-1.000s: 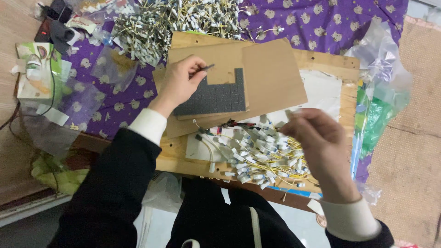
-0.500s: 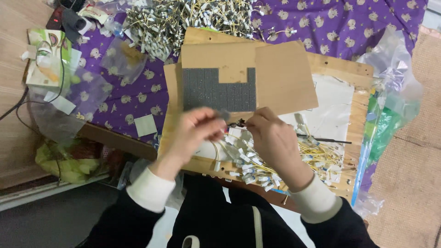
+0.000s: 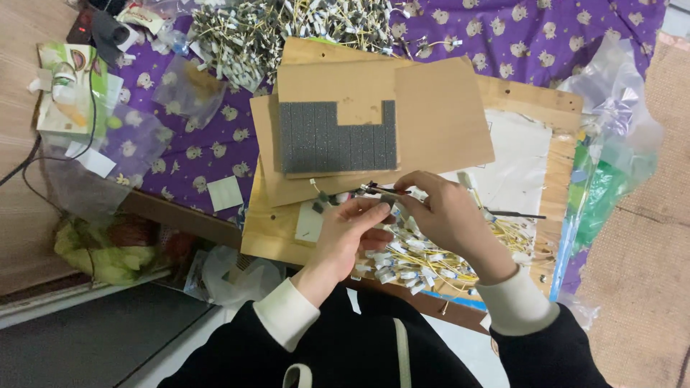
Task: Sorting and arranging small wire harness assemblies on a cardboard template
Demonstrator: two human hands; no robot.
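Meeting over the near edge of the board, both hands have come together: a second ago the left hand was up on the cardboard and the right hand hung apart over the pile of yellow wires with white tags. Now they pinch one small piece between them, a thin dark part with a red end, left fingertips under it, right thumb and forefinger closed on top. It sits just above the pile, off the board, in front of the cardboard. So the picking is done and the fine work on this single piece looks under way; exactly what is being joined is too small to tell. Beyond the hands lies the grey foam pad on the cardboard, untouched. Farther still, a bigger heap of tagged wires spreads on the purple cloth. A clear bag lies off to the right.
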